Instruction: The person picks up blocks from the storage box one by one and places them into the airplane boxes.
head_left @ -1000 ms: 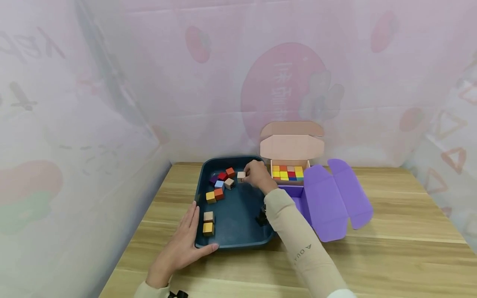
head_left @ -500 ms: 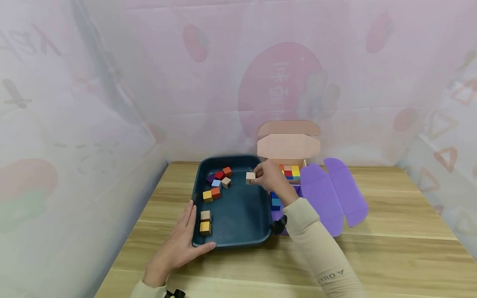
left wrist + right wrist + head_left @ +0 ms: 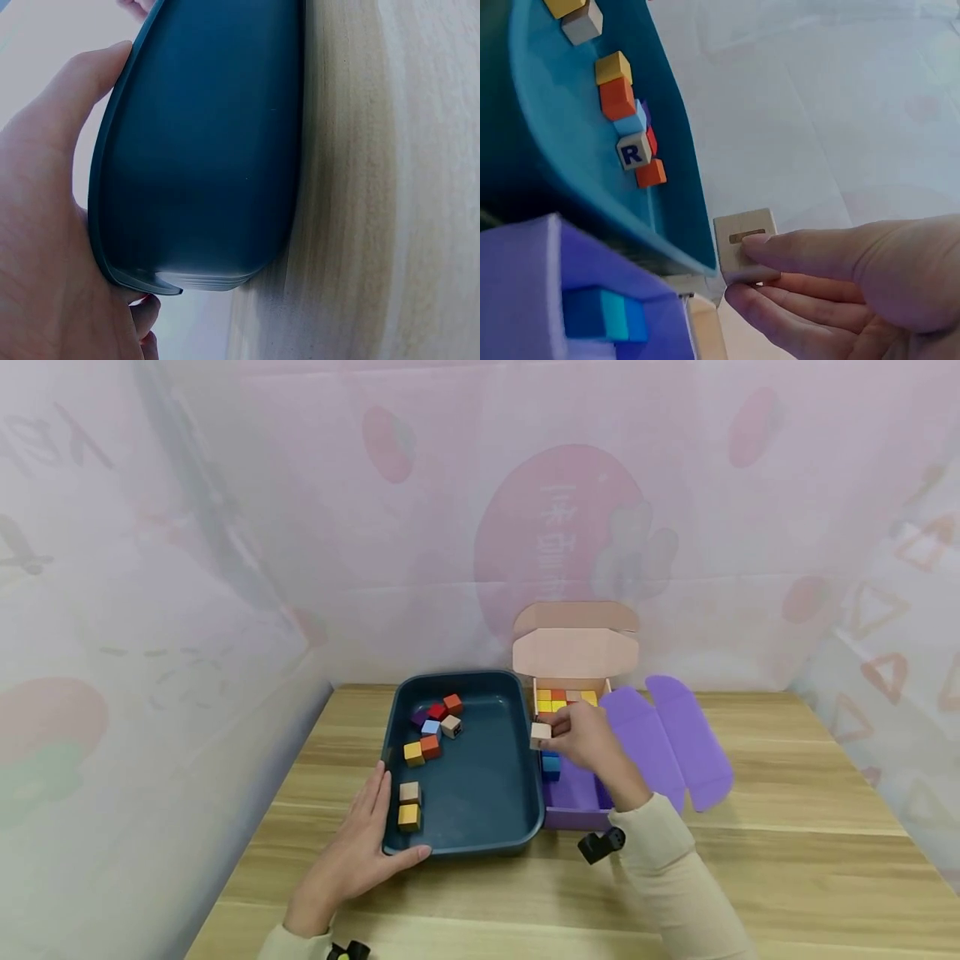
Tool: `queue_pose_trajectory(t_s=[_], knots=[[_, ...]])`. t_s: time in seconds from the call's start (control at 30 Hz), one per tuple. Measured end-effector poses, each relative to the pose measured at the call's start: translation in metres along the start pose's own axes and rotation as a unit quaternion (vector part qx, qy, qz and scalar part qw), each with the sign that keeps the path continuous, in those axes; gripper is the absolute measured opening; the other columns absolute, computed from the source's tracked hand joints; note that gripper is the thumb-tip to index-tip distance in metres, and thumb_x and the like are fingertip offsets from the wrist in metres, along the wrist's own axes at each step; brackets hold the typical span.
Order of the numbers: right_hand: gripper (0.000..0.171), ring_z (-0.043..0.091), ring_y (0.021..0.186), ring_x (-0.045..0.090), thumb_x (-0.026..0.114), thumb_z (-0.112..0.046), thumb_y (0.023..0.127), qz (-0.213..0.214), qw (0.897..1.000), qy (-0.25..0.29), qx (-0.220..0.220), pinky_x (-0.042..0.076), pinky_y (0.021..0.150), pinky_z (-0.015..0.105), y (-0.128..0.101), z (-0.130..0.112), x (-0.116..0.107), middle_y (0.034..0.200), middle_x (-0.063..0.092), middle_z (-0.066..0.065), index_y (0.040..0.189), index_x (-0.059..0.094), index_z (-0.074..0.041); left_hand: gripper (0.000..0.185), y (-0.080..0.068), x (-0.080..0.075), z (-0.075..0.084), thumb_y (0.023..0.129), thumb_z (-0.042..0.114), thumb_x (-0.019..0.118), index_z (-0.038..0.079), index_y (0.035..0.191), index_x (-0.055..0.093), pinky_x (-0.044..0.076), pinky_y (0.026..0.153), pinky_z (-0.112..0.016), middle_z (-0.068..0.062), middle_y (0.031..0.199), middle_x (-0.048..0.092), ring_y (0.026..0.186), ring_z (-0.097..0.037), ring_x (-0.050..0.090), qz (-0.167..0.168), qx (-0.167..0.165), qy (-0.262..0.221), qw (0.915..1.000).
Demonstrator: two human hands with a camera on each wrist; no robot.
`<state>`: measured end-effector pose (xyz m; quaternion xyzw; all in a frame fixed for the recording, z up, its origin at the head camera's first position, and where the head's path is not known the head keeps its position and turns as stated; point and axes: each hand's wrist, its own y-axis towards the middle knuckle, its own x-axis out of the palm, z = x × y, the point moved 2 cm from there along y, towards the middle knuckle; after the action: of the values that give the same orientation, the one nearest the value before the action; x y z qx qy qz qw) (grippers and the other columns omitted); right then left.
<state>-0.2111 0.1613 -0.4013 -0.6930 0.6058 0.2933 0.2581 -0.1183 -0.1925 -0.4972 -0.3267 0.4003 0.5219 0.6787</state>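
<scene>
While the left hand (image 3: 352, 860) stays flat against the dark blue plastic tray's (image 3: 517, 760) near-left corner, the right hand (image 3: 588, 739) has carried 1 pinched pale wooden cube (image 3: 541, 734) over the purple cardboard box (image 3: 573, 814).

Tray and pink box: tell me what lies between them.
In the head view the right hand holds a beige cube there, past the tray's right wall, above the purple box and near the pink box.

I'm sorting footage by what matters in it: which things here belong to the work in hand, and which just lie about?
In the work:
right hand pinching a beige block
purple box
dark tray, left hand resting on its corner
loose blocks

Lying about:
wooden table
pink backdrop
</scene>
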Motion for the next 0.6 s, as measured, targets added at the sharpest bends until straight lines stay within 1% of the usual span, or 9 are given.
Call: queue_pose_trajectory(t_s=[0.1,0.27,0.43,0.6], knots=[[0.026,0.027,0.092,0.077,0.086,-0.01,0.088,-0.007,1.0,0.005,0.017,0.066,0.083,0.041,-0.007,0.008,-0.002,0.102,0.081,0.019,0.108,0.079,0.004,0.129,0.0,0.0,0.0,0.085,0.075,0.071,0.005,0.17,0.004,0.016,0.13,-0.069,-0.013,0.18,-0.005,0.165,-0.042,0.009,0.0,-0.001,0.002,1.0],[0.025,0.021,0.087,0.074,0.086,-0.01,0.088,-0.027,0.999,-0.008,0.044,0.066,0.083,0.041,-0.015,0.021,0.002,0.101,0.081,0.015,0.108,0.079,0.003,0.129,0.0,0.0,-0.001,0.084,0.075,0.071,0.004,0.17,0.005,0.016,0.13,-0.069,-0.013,0.18,-0.004,0.165,-0.043,0.01,0.002,-0.004,0.002,1.0],[0.025,0.02,0.086,0.072,0.087,-0.01,0.086,-0.038,0.997,-0.026,0.057,0.065,0.084,0.041,-0.018,0.033,0.013,0.099,0.08,0.012,0.106,0.079,0.002,0.129,0.001,0.001,-0.001,0.084,0.075,0.071,0.005,0.17,0.005,0.015,0.131,-0.068,-0.013,0.18,-0.005,0.165,-0.042,0.01,0.001,-0.007,0.001,1.0],[0.021,0.021,0.085,0.069,0.088,-0.009,0.085,-0.04,0.996,-0.037,0.068,0.065,0.079,0.04,-0.018,0.046,0.027,0.096,0.078,0.011,0.1,0.078,0.001,0.129,0.001,0.001,0.0,0.084,0.075,0.071,0.005,0.17,0.005,0.016,0.131,-0.068,-0.013,0.18,-0.004,0.165,-0.042,0.01,0.003,-0.006,0.005,1.0]])
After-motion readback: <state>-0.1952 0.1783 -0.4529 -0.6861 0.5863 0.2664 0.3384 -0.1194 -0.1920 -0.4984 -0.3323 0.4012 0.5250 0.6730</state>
